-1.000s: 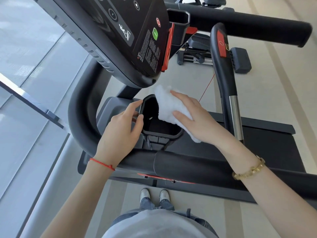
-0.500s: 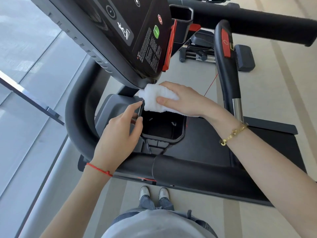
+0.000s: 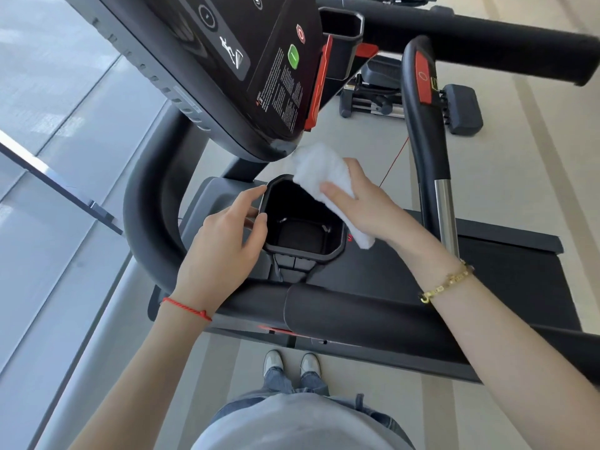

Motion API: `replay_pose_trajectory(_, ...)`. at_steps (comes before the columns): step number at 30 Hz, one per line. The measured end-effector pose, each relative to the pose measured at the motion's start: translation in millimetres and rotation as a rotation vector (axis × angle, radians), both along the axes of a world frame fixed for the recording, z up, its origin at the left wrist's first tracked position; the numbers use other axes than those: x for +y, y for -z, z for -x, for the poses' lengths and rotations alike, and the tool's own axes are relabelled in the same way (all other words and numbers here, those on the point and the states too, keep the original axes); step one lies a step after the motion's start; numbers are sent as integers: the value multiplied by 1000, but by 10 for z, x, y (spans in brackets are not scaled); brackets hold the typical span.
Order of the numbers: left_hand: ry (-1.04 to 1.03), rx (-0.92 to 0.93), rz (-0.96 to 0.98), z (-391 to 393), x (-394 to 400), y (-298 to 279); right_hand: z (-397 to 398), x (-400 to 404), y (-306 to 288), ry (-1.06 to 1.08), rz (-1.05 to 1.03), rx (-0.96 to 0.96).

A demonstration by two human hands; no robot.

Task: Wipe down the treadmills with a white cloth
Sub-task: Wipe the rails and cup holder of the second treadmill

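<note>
I see the pale floor [image 3: 535,177] carrying the treadmill [image 3: 357,306]. My shoes [image 3: 292,363] stand beside it.

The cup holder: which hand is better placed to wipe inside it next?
Probably the right hand: it already holds the white cloth at the far right rim of the cup holder. The left hand holds no cloth; its fingers rest on the left rim.
</note>
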State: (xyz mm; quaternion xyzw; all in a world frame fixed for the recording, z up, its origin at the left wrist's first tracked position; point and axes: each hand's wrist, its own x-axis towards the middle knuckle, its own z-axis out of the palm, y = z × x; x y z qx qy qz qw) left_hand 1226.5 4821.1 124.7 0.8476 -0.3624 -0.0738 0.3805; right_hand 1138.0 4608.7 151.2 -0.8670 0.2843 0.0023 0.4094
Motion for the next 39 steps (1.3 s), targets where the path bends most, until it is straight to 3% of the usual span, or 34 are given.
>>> replay_pose_trajectory(8,0,14,-3,7,9,-26,508,482,23,-157,90,-70)
replay_pose_trajectory(14,16,31,-3,17,24,-59,366,523,-81,-309,513,-77)
replay_pose_trajectory(20,15,3,11,24,27,-72,-30,413,-156,-527,673,-54)
replay_pose_trajectory(24,14,4,4,7,18,-65,-221,359,-188,-623,645,-30)
replay_pose_trajectory(29,17,23,2,8,16,-82,-122,312,-208,-455,624,-166)
replay_pose_trajectory(34,23,43,17,8,18,-92,-100,357,-221,-660,644,122)
replay_pose_trajectory(39,15,36,6,6,21,-88,-236,392,-339,-828,543,231)
